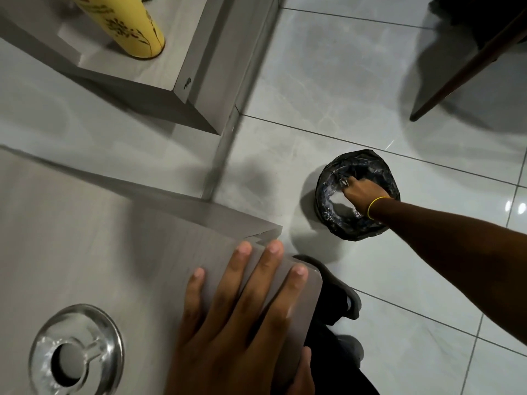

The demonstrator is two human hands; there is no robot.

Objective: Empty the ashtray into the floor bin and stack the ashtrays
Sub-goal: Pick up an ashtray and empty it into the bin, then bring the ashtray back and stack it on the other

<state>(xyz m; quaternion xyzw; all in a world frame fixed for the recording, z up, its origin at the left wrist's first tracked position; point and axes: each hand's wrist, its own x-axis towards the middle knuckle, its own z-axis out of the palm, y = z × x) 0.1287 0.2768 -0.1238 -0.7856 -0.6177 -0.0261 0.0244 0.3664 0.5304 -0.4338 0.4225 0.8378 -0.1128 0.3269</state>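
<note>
Right hand (360,193) reaching down into the floor bin (330,195), holding something glassy that looks like an ashtray.

Fingers of the right hand closed around a clear, shiny thing over the mouth of the bin, too blurred to say surely what it is; yellow band (376,205) on the wrist. Bin small and round, lined with a black bag, standing on the grey floor tiles (328,67). Left hand (245,312) lying flat on the rounded corner of the grey table (85,238), fingers spread, gripping nothing. One metal ashtray (77,352) resting on the table, left of this hand, apart from it. Yellow bottle (125,24) upright on a lower shelf (176,47), well apart.
</note>
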